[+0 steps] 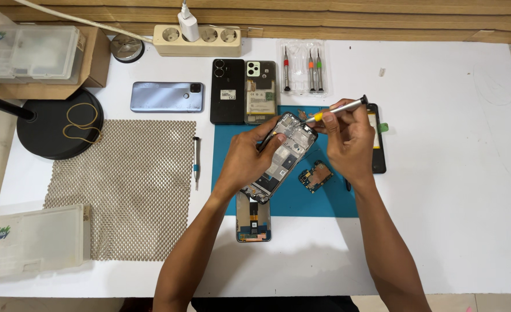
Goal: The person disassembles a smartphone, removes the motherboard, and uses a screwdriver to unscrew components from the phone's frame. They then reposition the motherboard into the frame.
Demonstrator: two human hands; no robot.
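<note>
My left hand grips an opened phone frame, held tilted above a blue work mat. My right hand holds a silver screwdriver with a yellow collar, its tip touching the top corner of the frame. A small circuit board lies on the mat just below my right hand. Another phone body lies flat under the frame at the mat's near edge. A black phone part sits partly hidden behind my right hand.
A blue phone, a black phone and an opened phone lie at the back. Beside them are a screwdriver set, a power strip, a mesh mat, a loose screwdriver, a lamp base and plastic boxes.
</note>
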